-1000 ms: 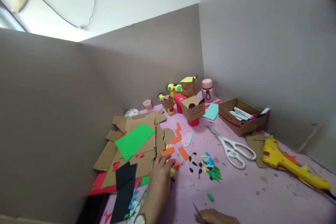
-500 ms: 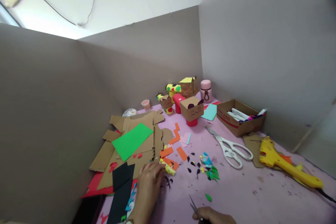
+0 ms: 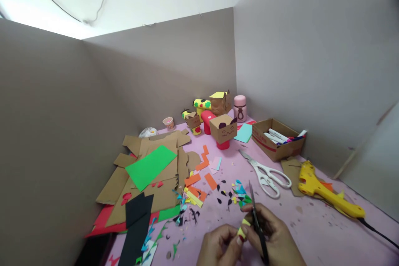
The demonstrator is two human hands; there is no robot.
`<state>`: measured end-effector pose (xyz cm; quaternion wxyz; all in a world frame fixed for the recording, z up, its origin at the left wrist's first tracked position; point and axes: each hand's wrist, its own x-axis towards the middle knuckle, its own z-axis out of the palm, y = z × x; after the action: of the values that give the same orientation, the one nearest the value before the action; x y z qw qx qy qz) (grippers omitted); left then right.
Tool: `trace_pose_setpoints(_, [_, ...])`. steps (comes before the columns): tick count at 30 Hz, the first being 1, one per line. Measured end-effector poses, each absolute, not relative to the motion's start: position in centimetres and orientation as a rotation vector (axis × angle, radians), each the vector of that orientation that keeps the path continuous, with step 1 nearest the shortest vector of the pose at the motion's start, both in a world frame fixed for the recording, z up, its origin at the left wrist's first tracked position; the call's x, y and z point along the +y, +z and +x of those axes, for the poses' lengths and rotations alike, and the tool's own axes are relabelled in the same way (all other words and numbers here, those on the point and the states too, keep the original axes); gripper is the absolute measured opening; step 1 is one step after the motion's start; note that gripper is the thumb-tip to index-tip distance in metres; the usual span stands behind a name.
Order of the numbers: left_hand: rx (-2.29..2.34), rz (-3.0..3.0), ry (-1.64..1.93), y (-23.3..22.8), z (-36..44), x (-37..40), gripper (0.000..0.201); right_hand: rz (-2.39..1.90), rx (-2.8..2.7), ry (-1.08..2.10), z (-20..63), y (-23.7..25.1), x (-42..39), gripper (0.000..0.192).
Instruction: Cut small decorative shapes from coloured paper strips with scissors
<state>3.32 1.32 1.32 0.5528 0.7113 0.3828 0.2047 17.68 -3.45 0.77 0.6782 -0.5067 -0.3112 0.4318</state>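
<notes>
Pinched in my left hand point(image 3: 220, 244) is a small piece of yellow paper point(image 3: 245, 228), low in the view right of centre. Close beside it, my right hand point(image 3: 276, 235) is closed around a pair of small dark-handled scissors point(image 3: 252, 199), blades pointing up and away from me. The fingertips of both hands meet near the yellow piece. Just beyond them lie green and blue paper cuttings point(image 3: 240, 189) and black drop-shaped cutouts point(image 3: 219, 188). More yellow strips point(image 3: 193, 198) rest farther left, next to orange paper rectangles point(image 3: 211, 181).
White-handled scissors point(image 3: 268, 176) and a yellow glue gun point(image 3: 330, 195) lie to the right. A cardboard box point(image 3: 277, 149) holds markers. Cardboard animal figures point(image 3: 223, 129) stand at the back beside a pink flask point(image 3: 240, 108). Green paper point(image 3: 151, 167) covers cardboard at left, near black paper point(image 3: 134, 232).
My left hand has left the pile of yellow strips and moved right with a yellow piece. My right hand has come up beside it with the small scissors. The view has shifted slightly.
</notes>
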Motion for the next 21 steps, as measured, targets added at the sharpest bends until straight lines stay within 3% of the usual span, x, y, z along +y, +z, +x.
trace_pose_setpoints(5, [1.003,2.282,0.56,1.9,3.3,2.7,0.023,-1.151,-0.463,0.789,20.8,1.9,-3.1,0.033])
trace_pose_setpoints(10, [0.871,2.816,0.452,-0.6,4.4,3.1,0.018,-1.105,-0.355,0.783,22.0,2.2,-2.9,0.035])
trace_pose_setpoints(12, [0.804,2.947,0.494,-1.8,4.9,3.2,0.007,-1.093,-0.34,0.819,21.9,2.3,-2.8,0.036])
trace_pose_setpoints(21, [1.062,2.683,0.587,0.1,5.8,4.0,0.027,-1.05,-0.266,0.854,21.7,2.7,-3.0,0.042])
